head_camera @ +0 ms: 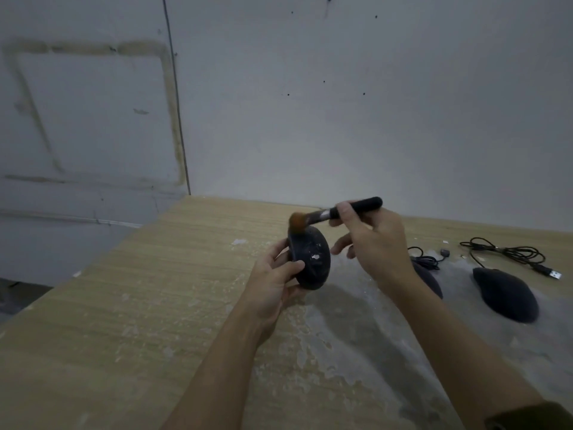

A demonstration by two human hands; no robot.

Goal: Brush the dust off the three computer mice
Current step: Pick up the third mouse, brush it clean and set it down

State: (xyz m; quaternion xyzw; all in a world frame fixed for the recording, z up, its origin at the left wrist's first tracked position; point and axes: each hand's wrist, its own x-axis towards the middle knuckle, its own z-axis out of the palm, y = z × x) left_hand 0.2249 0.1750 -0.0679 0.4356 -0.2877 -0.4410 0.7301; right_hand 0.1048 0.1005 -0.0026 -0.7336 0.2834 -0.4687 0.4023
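Note:
My left hand [273, 283] holds a black computer mouse [310, 259] up on its side above the table, dusty specks on its surface. My right hand [372, 243] grips a brush [341, 211] with a black handle and orange-brown bristles; the bristles touch the top edge of the held mouse. A second black mouse [429, 279] lies on the table, mostly hidden behind my right wrist. A third black mouse [507, 294] lies flat further right.
The wooden table [155, 305] has a grey dusty patch [356, 336] under my arms. Coiled black cables [508, 252] with a USB plug [555, 274] lie at the back right. A grey wall stands right behind the table.

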